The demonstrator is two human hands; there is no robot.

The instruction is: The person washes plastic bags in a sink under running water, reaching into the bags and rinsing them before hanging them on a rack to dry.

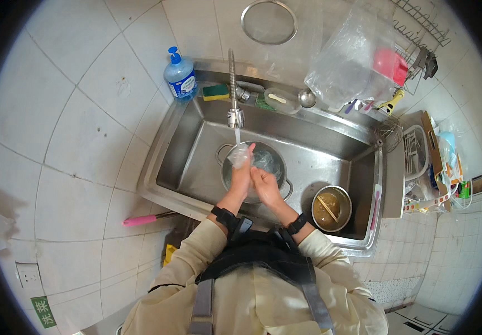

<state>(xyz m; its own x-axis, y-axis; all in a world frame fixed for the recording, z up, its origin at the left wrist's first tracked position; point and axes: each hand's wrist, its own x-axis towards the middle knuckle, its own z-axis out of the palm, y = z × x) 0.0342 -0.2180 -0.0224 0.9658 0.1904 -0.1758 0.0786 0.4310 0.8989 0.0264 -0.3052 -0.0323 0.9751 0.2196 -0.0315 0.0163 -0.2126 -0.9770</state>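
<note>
Under the stream from the spring-neck faucet, my left hand holds what looks like crumpled clear plastic film, wet and glistening. Close beside it, my right hand has its fingers curled toward the left palm; whether anything is in them is hidden. Both hands are over a round two-handled metal pot in the stainless steel sink. Inside the pot lies more clear, film-like material in water.
At the sink's front right stands a metal pot with brown liquid and chopsticks. A blue pump bottle, a sponge and a ladle line the back ledge. A pink handle juts out left of the sink.
</note>
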